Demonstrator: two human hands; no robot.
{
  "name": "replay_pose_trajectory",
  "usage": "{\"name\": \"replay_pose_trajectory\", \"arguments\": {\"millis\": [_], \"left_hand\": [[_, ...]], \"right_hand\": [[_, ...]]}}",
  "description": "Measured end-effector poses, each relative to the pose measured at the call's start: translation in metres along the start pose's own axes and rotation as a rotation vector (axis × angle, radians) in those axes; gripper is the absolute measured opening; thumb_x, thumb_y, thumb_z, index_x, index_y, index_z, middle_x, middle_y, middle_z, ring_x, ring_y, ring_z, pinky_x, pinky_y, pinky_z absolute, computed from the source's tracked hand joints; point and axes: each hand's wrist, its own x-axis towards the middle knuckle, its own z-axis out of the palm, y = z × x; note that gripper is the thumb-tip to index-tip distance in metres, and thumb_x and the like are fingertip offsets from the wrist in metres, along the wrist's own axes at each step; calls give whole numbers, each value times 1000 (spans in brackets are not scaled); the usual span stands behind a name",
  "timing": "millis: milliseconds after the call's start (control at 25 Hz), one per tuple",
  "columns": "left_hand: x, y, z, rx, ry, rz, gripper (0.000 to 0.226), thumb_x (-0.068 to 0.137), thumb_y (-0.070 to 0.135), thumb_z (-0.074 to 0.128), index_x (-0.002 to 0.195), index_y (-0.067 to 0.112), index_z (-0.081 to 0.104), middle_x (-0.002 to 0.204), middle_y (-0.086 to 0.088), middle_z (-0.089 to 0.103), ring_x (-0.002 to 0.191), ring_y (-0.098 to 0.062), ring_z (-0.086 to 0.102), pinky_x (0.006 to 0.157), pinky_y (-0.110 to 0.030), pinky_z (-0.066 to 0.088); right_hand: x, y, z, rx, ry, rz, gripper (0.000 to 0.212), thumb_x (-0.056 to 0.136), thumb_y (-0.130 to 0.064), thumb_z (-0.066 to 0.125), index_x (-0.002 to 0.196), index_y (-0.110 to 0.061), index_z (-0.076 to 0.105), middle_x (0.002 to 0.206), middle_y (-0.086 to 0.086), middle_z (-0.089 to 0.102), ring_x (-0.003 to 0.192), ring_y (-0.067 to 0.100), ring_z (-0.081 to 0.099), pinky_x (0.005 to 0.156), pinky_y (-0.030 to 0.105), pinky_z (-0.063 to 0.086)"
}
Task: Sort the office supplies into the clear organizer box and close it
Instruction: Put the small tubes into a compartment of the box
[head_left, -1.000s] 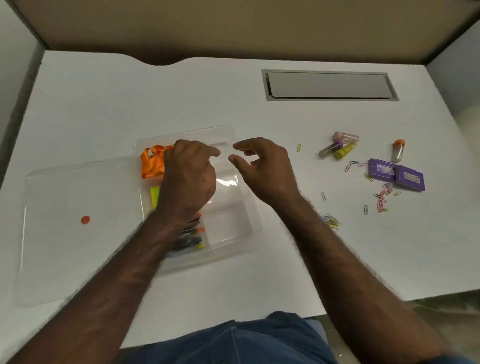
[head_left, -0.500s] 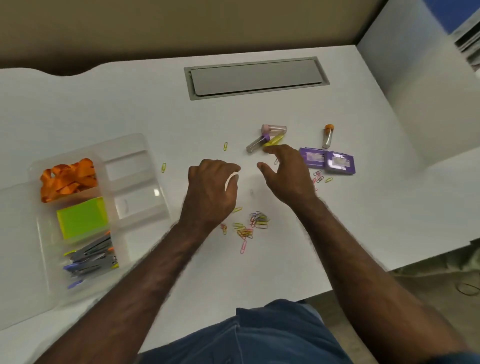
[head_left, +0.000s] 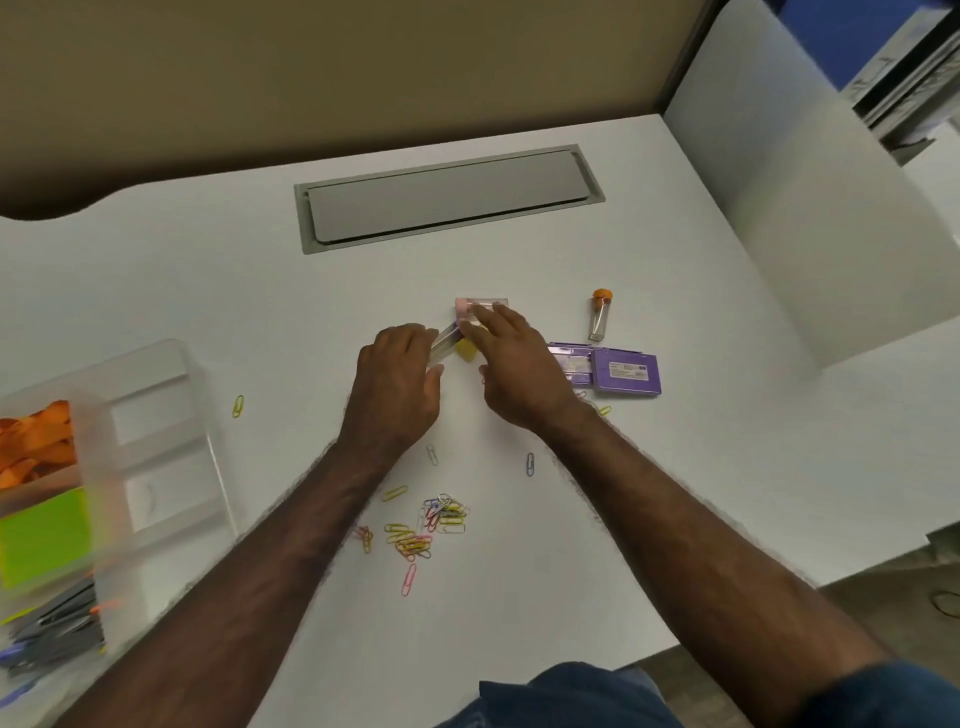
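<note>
I am gathering the small capped tubes that lie near the middle of the white tabletop (head_left: 208, 291), a little toward its far edge. My left hand (head_left: 395, 387) has its fingers curled round the clear tube with the purple cap (head_left: 445, 339), which sits tilted between my two hands. My right hand (head_left: 519, 369) lies just beside it with its fingers stretched out nearly straight over the clear tube with the pink cap (head_left: 480, 305) and the yellow-capped tube (head_left: 466, 351); I cannot tell whether they press on either one or only cover them. A fourth clear tube with an orange cap (head_left: 600, 314) lies apart toward the right edge, just beyond the two flat purple boxes (head_left: 605, 370). The clear plastic organizer box (head_left: 156, 431) lies open at the left edge of the tabletop, with orange ribbon (head_left: 36, 447), a lime-green pad of sticky notes (head_left: 44, 538) and a bundle of pens (head_left: 57, 623) already in its left compartments, while the compartments on its right side look bare. A loose heap of coloured paper clips (head_left: 426, 525) lies between my forearms toward the near edge, with strays scattered round it. So the sorting looks about half done. Next, I judge, my right fingers must close on the pink and yellow tubes so both hands can carry the cluster left to a free compartment; round tubes may roll, so a firm hold matters.
</note>
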Motion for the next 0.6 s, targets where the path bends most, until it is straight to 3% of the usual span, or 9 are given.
{"name": "replay_pose_trajectory", "arguments": {"millis": [320,480,600], "left_hand": [[36,7,24,80,-98,-41,40,99,21,60,137,9,59,131,-13,65,117,-36,58,97,-47,45],[43,8,32,108,-144,-47,38,99,24,61,135,13,60,128,-11,66,114,-33,58,95,-44,45],[47,7,36,73,-158,-88,38,99,21,61,136,12,60,129,-12,65,115,-32,58,97,-41,46]], "right_hand": [[16,20,17,-64,44,19,59,78,-8,83,133,-22,67,138,6,64,130,35,53,100,50,51],[18,21,19,-105,74,38,40,86,-16,78,124,-26,71,123,0,69,115,28,55,91,43,51],[11,23,21,-69,89,71,33,89,-24,78,122,-26,72,123,0,70,112,25,57,93,42,51]]}}
